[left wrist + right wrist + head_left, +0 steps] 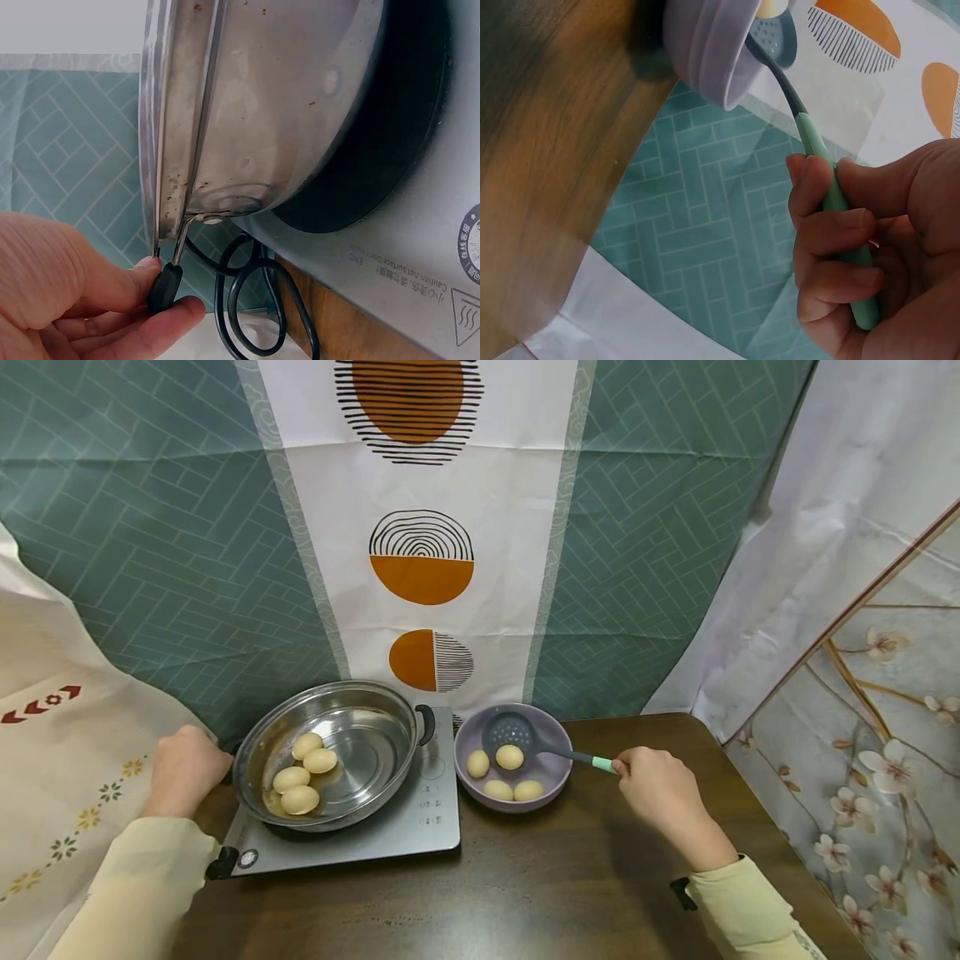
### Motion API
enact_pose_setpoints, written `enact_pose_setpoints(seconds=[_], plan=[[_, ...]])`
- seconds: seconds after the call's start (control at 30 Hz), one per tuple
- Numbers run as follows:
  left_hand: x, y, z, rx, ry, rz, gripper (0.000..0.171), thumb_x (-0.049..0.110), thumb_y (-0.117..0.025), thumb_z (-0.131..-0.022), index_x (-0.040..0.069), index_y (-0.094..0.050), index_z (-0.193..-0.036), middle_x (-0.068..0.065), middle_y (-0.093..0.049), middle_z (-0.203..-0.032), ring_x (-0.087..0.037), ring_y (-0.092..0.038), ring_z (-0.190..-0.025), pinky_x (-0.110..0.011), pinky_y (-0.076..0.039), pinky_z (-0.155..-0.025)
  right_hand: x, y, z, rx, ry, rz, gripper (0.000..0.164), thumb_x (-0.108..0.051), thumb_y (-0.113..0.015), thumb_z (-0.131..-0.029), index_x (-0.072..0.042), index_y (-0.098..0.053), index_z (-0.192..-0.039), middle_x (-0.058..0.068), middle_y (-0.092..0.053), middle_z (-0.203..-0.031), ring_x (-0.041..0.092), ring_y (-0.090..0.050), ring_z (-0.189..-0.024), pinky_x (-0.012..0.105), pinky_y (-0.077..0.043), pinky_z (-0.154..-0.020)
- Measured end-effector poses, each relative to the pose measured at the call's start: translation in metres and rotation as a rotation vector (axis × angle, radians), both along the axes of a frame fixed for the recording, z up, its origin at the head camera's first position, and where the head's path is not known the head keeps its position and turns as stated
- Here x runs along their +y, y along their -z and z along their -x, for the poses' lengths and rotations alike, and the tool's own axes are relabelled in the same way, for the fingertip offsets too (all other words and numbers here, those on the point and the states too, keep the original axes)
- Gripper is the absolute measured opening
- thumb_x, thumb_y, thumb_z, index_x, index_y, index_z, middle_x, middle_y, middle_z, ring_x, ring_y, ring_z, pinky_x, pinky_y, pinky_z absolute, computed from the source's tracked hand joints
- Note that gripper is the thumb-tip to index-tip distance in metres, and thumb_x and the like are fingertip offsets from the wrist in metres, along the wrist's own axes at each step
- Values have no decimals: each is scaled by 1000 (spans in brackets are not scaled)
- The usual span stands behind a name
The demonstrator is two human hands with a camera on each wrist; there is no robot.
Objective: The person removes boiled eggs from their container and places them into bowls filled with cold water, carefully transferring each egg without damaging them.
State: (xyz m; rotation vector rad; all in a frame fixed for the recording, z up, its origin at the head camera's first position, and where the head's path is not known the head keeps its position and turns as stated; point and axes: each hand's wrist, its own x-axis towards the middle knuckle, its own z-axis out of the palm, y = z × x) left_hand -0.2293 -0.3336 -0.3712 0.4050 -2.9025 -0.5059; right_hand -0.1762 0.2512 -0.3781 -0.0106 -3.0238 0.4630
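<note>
My left hand (182, 772) pinches the black side handle (166, 287) of a wide steel pot (330, 821), thumb on one side and fingers on the other. Several pale eggs (300, 800) lie in the pot's left half. My right hand (663, 789) grips the mint-green handle (812, 135) of a grey skimmer (510, 727), fingers curled round it. The skimmer's perforated head is inside a purple bowl (467, 781), tilted against its back side. One egg (510, 757) sits at the head's lower edge; other eggs (498, 790) lie on the bowl's bottom.
Beneath the pot is a silver induction cooker (420, 835) on a dark wooden table (525, 885). A black cord (281, 300) hangs in loops behind the cooker. Patterned cloths (637, 543) rise behind the table and at both sides. The pot's other handle (425, 724) points toward the bowl.
</note>
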Motion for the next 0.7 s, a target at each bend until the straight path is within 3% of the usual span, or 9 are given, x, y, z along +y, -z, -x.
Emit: enact_pose_setpoints(seconds=[0.37, 0.7], plan=[[-2, 1, 0, 36, 19, 14, 31, 15, -65, -69, 8, -43, -48, -10, -47, -50, -29, -43, -53, -35, -34, -43, -4, 3, 0, 102, -23, -28, 16, -21, -57, -89, -14, -72, -92, 0, -57, -64, 20, -48, -55, 38, -37, -48], [-2, 0, -1, 21, 25, 1, 29, 13, -61, -70, 9, -44, -48, -7, -45, -47, -26, -43, -49, -34, -34, -42, -6, 6, 0, 175, -34, -51, 14, -21, -59, -88, -15, -71, -91, -1, -58, -63, 21, -49, -54, 38, -37, -48]])
